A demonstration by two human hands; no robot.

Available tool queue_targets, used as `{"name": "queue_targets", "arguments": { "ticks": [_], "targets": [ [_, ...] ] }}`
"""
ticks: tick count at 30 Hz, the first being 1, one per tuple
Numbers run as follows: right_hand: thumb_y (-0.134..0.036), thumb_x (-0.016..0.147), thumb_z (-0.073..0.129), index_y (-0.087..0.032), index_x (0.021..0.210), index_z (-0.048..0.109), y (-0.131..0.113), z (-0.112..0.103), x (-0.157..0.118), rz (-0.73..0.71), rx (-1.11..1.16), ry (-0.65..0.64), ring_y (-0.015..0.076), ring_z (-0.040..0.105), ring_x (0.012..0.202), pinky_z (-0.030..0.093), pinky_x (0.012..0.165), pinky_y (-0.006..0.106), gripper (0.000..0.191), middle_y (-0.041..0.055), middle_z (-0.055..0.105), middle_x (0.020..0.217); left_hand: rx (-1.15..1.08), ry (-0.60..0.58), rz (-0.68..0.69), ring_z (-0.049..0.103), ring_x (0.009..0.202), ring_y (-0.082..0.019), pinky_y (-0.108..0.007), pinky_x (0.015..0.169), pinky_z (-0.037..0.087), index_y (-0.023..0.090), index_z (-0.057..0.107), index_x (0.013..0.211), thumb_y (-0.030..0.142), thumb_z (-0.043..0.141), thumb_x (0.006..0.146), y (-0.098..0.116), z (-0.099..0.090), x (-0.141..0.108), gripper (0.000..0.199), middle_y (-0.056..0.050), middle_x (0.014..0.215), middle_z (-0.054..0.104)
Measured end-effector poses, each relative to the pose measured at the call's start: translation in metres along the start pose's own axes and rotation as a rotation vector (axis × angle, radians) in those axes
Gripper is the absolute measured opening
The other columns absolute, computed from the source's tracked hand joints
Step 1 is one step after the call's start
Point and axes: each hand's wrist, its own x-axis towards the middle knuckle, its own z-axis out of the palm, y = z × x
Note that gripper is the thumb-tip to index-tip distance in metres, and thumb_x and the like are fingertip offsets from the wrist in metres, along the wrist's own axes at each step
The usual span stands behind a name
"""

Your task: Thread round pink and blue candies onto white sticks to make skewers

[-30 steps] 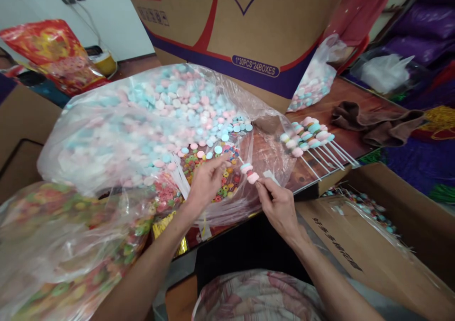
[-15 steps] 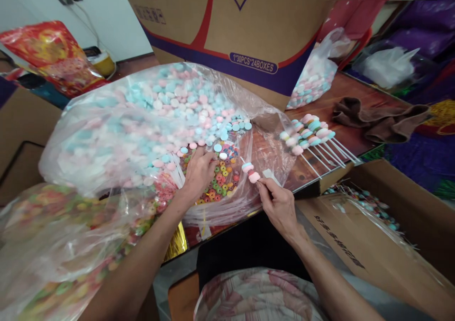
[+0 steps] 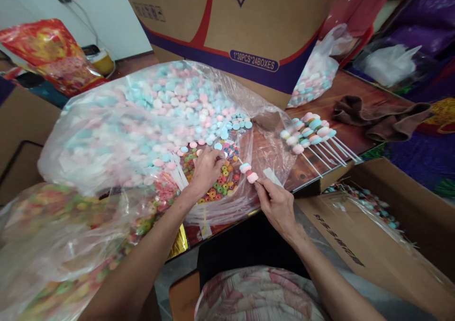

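Observation:
My right hand (image 3: 277, 205) pinches a candy skewer (image 3: 252, 177), a thin white stick threaded with pink and blue marshmallows and a small red piece between them. The stick's bare tip points up and left. My left hand (image 3: 205, 171) is over the ring gummies (image 3: 222, 187), its thumb and fingertips closed around a white marshmallow that is mostly hidden. Just behind it, loose blue, pink and white marshmallows (image 3: 202, 98) spill from a big clear plastic bag (image 3: 88, 117). Finished-looking skewers (image 3: 309, 131) lie side by side at the table's right.
A large carton (image 3: 241, 36) stands behind the bag. On the right are a brown cloth (image 3: 384, 117) and an open cardboard box (image 3: 341, 235) with more skewers inside. A second bag of ring gummies (image 3: 64, 245) fills the lower left. White sticks (image 3: 175, 169) lie beside my left hand.
My left hand has shifted slightly right, and its fingertips have reached the white marshmallow at the pile's edge. The right hand with the skewer has barely moved.

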Motion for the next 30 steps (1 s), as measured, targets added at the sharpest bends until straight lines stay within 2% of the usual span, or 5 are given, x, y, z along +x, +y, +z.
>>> {"name": "queue_targets", "arguments": {
  "ticks": [6,14,20,24,30],
  "targets": [
    [-0.027,0.101,0.047,-0.017,0.094,0.07,0.002,0.001,0.0,-0.017,0.003,0.004,0.0157,0.065,0.062,0.043,0.063,0.024,0.026,0.0055,0.072,0.074,0.043,-0.038,0.009,0.056,0.094,-0.026,-0.04,0.086,0.041,0.02,0.064,0.082,0.016,0.056,0.086,0.011,-0.005,-0.002,0.01,-0.006,0.089,0.064],
    [-0.024,0.101,0.048,-0.017,0.095,0.07,0.001,0.0,0.001,-0.033,0.0,0.013,0.0156,0.066,0.063,0.043,0.063,0.024,0.024,0.005,0.072,0.075,0.42,-0.08,0.02,0.054,0.097,-0.035,-0.044,0.079,0.036,0.019,0.064,0.094,0.016,0.047,0.092,0.031,0.001,-0.012,0.018,-0.014,0.098,0.068],
    [-0.023,0.1,0.049,-0.016,0.091,0.069,0.001,0.0,0.001,-0.051,0.003,0.029,0.0147,0.066,0.062,0.042,0.062,0.023,0.023,0.0042,0.072,0.073,0.37,-0.161,0.017,0.054,0.1,-0.032,-0.041,0.079,0.036,0.019,0.064,0.108,0.015,0.048,0.091,0.029,-0.002,-0.012,0.023,-0.012,0.102,0.067],
    [-0.022,0.1,0.049,-0.016,0.093,0.07,0.002,0.001,0.0,-0.053,0.01,0.042,0.0144,0.065,0.062,0.043,0.062,0.023,0.022,0.0036,0.071,0.073,0.39,-0.211,0.031,0.053,0.1,-0.032,-0.041,0.077,0.036,0.023,0.069,0.1,0.02,0.05,0.092,0.024,-0.006,-0.018,0.02,-0.011,0.104,0.065],
    [-0.023,0.1,0.049,-0.017,0.093,0.068,-0.002,-0.005,0.002,-0.057,0.057,0.021,0.0139,0.064,0.061,0.043,0.061,0.023,0.021,0.0032,0.07,0.072,0.259,-0.1,0.067,0.057,0.1,-0.029,-0.042,0.084,0.04,0.022,0.067,0.101,0.018,0.052,0.091,0.016,-0.01,-0.031,0.019,-0.009,0.101,0.068]
  ]
}}
